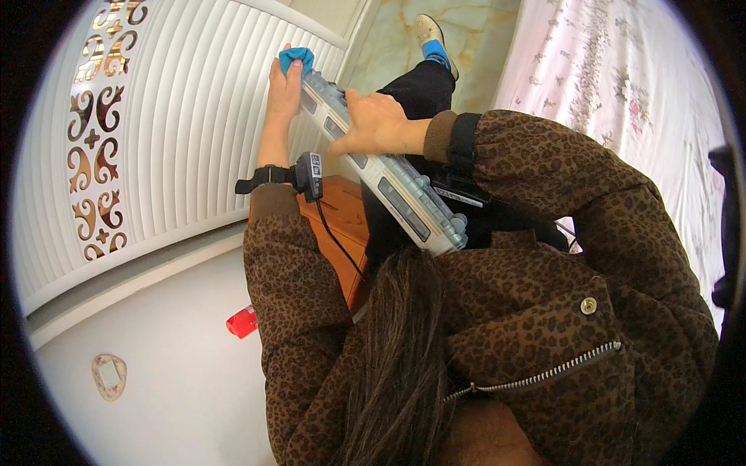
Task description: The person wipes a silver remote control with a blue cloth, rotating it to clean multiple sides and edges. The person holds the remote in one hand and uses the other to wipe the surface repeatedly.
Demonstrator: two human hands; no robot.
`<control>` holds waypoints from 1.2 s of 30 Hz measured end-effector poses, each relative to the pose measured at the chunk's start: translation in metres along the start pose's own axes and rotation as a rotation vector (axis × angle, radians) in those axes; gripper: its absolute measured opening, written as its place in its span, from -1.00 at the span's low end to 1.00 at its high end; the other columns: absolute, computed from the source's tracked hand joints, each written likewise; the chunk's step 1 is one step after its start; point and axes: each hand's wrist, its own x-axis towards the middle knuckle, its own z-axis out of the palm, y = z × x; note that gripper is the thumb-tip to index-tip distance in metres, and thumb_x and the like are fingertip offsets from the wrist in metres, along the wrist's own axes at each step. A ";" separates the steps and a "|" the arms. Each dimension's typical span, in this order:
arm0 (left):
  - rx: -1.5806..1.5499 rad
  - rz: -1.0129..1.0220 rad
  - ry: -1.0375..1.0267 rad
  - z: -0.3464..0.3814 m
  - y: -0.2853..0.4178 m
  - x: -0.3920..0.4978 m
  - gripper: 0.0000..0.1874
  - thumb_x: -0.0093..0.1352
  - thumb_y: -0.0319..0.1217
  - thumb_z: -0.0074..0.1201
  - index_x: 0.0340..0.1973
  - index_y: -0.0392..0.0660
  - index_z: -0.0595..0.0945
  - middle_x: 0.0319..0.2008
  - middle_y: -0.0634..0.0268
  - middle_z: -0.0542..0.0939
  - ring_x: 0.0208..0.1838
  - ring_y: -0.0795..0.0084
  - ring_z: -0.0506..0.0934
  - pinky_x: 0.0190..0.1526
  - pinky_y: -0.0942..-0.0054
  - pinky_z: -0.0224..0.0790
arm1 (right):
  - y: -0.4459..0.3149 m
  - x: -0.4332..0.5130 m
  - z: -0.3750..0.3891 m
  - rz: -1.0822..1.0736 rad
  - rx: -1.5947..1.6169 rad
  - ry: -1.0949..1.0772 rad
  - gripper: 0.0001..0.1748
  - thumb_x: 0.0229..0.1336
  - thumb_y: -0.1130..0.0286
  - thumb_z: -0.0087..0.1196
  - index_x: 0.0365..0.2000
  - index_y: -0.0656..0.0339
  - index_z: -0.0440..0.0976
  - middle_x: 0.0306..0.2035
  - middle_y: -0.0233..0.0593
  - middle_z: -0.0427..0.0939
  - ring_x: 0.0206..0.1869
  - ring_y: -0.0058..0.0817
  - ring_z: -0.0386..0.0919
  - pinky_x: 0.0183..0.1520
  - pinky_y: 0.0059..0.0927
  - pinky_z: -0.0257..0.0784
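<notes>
A long grey-and-white plastic toy vehicle [402, 207], like a bus or train carriage with dark windows along its side, lies slantwise in front of my body. My right hand [376, 123] grips it near its upper half, thumb on the windowed side and fingers over the far edge. At its upper end, my left hand [285, 87] holds a crumpled blue cloth [296, 59] against or right beside the toy. The lower end rests close to my jacket; whether it touches is unclear. Part of the toy's far side is hidden by my right hand.
An orange-brown wooden seat or stool [335, 233] stands beneath. White ribbed panelling [192, 116] rises at left, and a bed or table with a floral cover [588, 70] is at right. A red object [242, 322] shows beside my left sleeve. A black cable hangs from my left wrist device [309, 176].
</notes>
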 end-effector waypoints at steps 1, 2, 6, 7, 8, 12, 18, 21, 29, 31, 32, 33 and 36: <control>-0.049 -0.005 -0.036 -0.001 0.002 -0.003 -0.42 0.44 -0.12 -0.12 0.29 -0.16 0.40 0.33 -0.17 0.27 0.40 -0.12 0.21 0.41 0.16 -0.03 | 0.000 -0.001 0.000 -0.001 -0.003 -0.013 -0.08 -0.32 -0.14 0.33 -0.20 0.58 0.41 -0.35 0.20 0.61 -0.28 0.01 0.65 -0.13 -0.21 0.55; -0.097 -0.011 -0.069 -0.001 0.007 -0.011 -0.42 0.44 -0.13 -0.10 0.29 -0.15 0.39 0.33 -0.17 0.28 0.40 -0.13 0.20 0.41 0.15 -0.04 | 0.000 -0.001 -0.001 -0.006 0.010 -0.016 -0.08 -0.32 -0.15 0.33 -0.20 0.58 0.41 -0.37 0.19 0.61 -0.28 0.01 0.65 -0.13 -0.20 0.55; 0.203 0.158 -0.164 -0.007 0.044 -0.062 -0.42 0.40 -0.22 -0.03 0.30 -0.17 0.39 0.35 -0.14 0.25 0.43 -0.10 0.16 0.43 0.17 -0.10 | 0.000 -0.001 -0.001 -0.026 0.025 -0.020 -0.08 -0.31 -0.16 0.32 -0.23 0.59 0.41 -0.42 0.18 0.62 -0.31 0.00 0.66 -0.15 -0.20 0.55; 0.184 0.143 -0.173 -0.006 0.055 -0.080 -0.42 0.40 -0.24 -0.03 0.30 -0.20 0.39 0.36 -0.14 0.24 0.43 -0.10 0.15 0.43 0.17 -0.12 | 0.000 -0.001 -0.001 -0.034 0.030 -0.016 -0.09 -0.31 -0.17 0.32 -0.24 0.58 0.41 -0.44 0.17 0.62 -0.32 0.00 0.66 -0.16 -0.20 0.55; 0.165 0.126 -0.182 -0.003 0.066 -0.099 -0.43 0.40 -0.26 -0.03 0.29 -0.22 0.38 0.36 -0.13 0.23 0.44 -0.09 0.14 0.44 0.17 -0.14 | 0.000 0.000 0.000 -0.047 0.029 0.002 -0.10 -0.31 -0.14 0.32 -0.20 0.55 0.39 -0.44 0.14 0.61 -0.33 -0.02 0.65 -0.18 -0.20 0.55; -0.048 0.023 -0.182 -0.004 0.096 -0.138 -0.45 0.40 -0.33 -0.05 0.27 -0.31 0.38 0.38 -0.15 0.21 0.45 -0.04 0.13 0.45 0.19 -0.18 | -0.001 -0.001 0.006 -0.076 0.035 0.032 -0.14 -0.32 -0.07 0.34 -0.15 0.47 0.35 -0.43 0.06 0.61 -0.33 -0.04 0.64 -0.22 -0.19 0.56; -0.182 -0.070 -0.153 0.000 0.073 -0.093 -0.38 0.44 -0.24 -0.10 0.34 -0.31 0.26 0.36 -0.09 0.25 0.44 0.11 0.16 0.40 0.27 -0.04 | -0.004 0.002 0.008 -0.009 -0.022 0.033 -0.15 -0.32 -0.05 0.33 -0.17 0.49 0.35 -0.43 0.10 0.60 -0.33 -0.05 0.64 -0.21 -0.18 0.57; 0.266 -0.015 -0.182 -0.011 0.044 -0.050 -0.35 0.47 -0.20 -0.11 0.37 -0.30 0.20 0.30 -0.04 0.34 0.37 0.19 0.27 0.34 0.33 0.07 | -0.004 0.004 0.006 0.008 -0.050 0.019 -0.14 -0.32 -0.06 0.32 -0.17 0.51 0.35 -0.44 0.12 0.59 -0.33 -0.03 0.64 -0.21 -0.18 0.57; -0.162 -0.306 -0.092 -0.007 0.018 -0.014 -0.39 0.48 -0.17 -0.13 0.34 -0.26 0.27 0.20 0.07 0.45 0.25 0.22 0.40 0.27 0.38 0.16 | -0.003 0.006 0.009 0.006 -0.059 0.016 -0.13 -0.32 -0.07 0.31 -0.16 0.52 0.37 -0.41 0.13 0.60 -0.32 -0.02 0.65 -0.20 -0.20 0.58; -0.275 -0.440 -0.031 -0.005 0.028 -0.027 -0.40 0.48 -0.18 -0.12 0.33 -0.26 0.28 0.19 0.08 0.45 0.24 0.24 0.40 0.26 0.39 0.18 | -0.003 0.005 0.009 -0.009 -0.075 0.014 -0.13 -0.32 -0.08 0.31 -0.15 0.52 0.37 -0.40 0.13 0.60 -0.31 -0.03 0.65 -0.20 -0.22 0.58; -0.343 -0.459 -0.055 -0.005 0.034 -0.037 -0.42 0.47 -0.20 -0.12 0.33 -0.25 0.29 0.20 0.08 0.44 0.26 0.20 0.39 0.27 0.34 0.16 | -0.003 0.004 0.009 -0.013 -0.066 0.028 -0.13 -0.32 -0.08 0.31 -0.15 0.52 0.37 -0.41 0.13 0.60 -0.32 -0.04 0.65 -0.21 -0.22 0.58; -0.313 -0.396 -0.055 -0.004 0.041 -0.048 -0.42 0.47 -0.21 -0.13 0.32 -0.27 0.29 0.21 0.06 0.43 0.27 0.18 0.38 0.29 0.32 0.14 | -0.003 0.004 0.008 -0.010 -0.062 0.037 -0.13 -0.32 -0.08 0.31 -0.15 0.52 0.37 -0.41 0.12 0.60 -0.32 -0.04 0.65 -0.21 -0.23 0.59; -0.204 -0.233 -0.049 0.007 0.064 -0.088 -0.43 0.47 -0.22 -0.15 0.30 -0.31 0.29 0.24 0.00 0.39 0.31 0.13 0.34 0.33 0.27 0.08 | -0.003 0.003 0.005 0.006 -0.013 0.009 -0.08 -0.35 -0.15 0.31 -0.21 0.58 0.40 -0.40 0.17 0.61 -0.31 -0.02 0.66 -0.15 -0.23 0.56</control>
